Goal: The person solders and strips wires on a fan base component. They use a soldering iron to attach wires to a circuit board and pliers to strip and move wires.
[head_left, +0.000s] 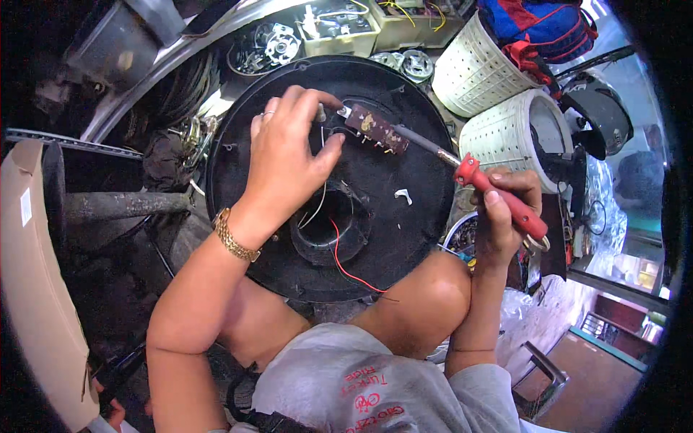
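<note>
right hand (499,225) holds one red-handled tool (469,173) near one block (375,129).

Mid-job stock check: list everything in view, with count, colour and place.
round dish: 1, black, centre
block with metal pins: 1, brown, over the dish's upper half
long tool: 1, red-handled, at the block's right
red wire: 1, red, from the dish's opening
thin wire: 1, pale, above the opening
scrap: 1, white, on the dish
perforated drums: 2, cream, upper right
bag: 1, blue and red, top right
round metal parts: several, silver, top
cardboard: 1, brown, far left
dim clutter: uncountable, dark, left
bracelet: 1, gold, left wrist
shirt: 1, grey, bottom
left hand: 1, bare except a ring, beside the block
right hand: 1, bare, gripping the tool
</note>
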The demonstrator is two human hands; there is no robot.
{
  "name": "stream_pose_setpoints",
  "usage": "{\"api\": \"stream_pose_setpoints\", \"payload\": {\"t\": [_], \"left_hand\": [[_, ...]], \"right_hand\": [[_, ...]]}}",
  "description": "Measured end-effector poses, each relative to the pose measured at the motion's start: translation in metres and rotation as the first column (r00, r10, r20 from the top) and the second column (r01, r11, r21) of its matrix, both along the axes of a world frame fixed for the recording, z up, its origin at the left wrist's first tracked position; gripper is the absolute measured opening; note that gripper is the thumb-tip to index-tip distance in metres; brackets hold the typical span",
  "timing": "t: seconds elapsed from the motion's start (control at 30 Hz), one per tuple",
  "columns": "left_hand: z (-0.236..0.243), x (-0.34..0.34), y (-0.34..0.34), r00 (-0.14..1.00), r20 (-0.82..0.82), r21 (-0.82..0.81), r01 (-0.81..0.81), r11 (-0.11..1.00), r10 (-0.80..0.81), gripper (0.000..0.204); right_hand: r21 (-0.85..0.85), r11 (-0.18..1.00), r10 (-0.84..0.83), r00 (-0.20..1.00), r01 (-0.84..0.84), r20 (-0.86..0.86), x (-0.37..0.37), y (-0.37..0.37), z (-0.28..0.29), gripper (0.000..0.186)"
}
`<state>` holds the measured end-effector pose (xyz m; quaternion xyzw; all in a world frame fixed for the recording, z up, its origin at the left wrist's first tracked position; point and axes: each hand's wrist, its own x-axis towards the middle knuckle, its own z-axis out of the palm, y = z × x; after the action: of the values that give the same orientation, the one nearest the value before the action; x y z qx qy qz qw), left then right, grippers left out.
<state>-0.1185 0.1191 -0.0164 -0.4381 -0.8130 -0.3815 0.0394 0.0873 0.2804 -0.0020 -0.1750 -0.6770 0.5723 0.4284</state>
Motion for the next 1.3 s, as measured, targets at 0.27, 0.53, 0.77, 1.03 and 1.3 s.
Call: {"api": "stream_pose_setpoints", "payload": {"t": [0.27, 0.53, 0.77, 1.03, 1.3], "left_hand": [[0.000, 0.000, 0.001, 0.999, -0.016, -0.010, 0.034, 0.999, -0.034, 0.021], [0.027, -0.045, 0.012, 0.918, -0.208, -0.036, 0.338, 0.940, -0.338, 0.009], [0.051, -0.046, 0.043, 0.517, -0.456, -0.498, 0.527, 0.689, -0.725, 0.004], [0.061, -0.044, 0.066, 0.265, -0.428, -0.726, 0.468, 0.504, -0.864, 0.004], [0.051, -0.052, 0.073, 0.206, -0.434, -0.672, 0.575, 0.468, -0.877, 0.011]], "right_hand": [[0.095, 0.990, 0.101, 0.992, -0.107, 0.071, 0.000, 0.000, -0.006, 0.019], [-0.044, 0.984, -0.179, 0.978, 0.175, -0.106, -0.006, 0.001, 0.000, 0.022], [-0.237, 0.932, -0.331, 0.911, 0.274, -0.248, 0.008, 0.013, 0.002, 0.017], [-0.301, 0.919, -0.338, 0.903, 0.256, -0.264, 0.010, 0.017, 0.001, 0.018], [-0.310, 0.924, -0.316, 0.905, 0.225, -0.284, 0.015, 0.023, -0.005, 0.019]]}}
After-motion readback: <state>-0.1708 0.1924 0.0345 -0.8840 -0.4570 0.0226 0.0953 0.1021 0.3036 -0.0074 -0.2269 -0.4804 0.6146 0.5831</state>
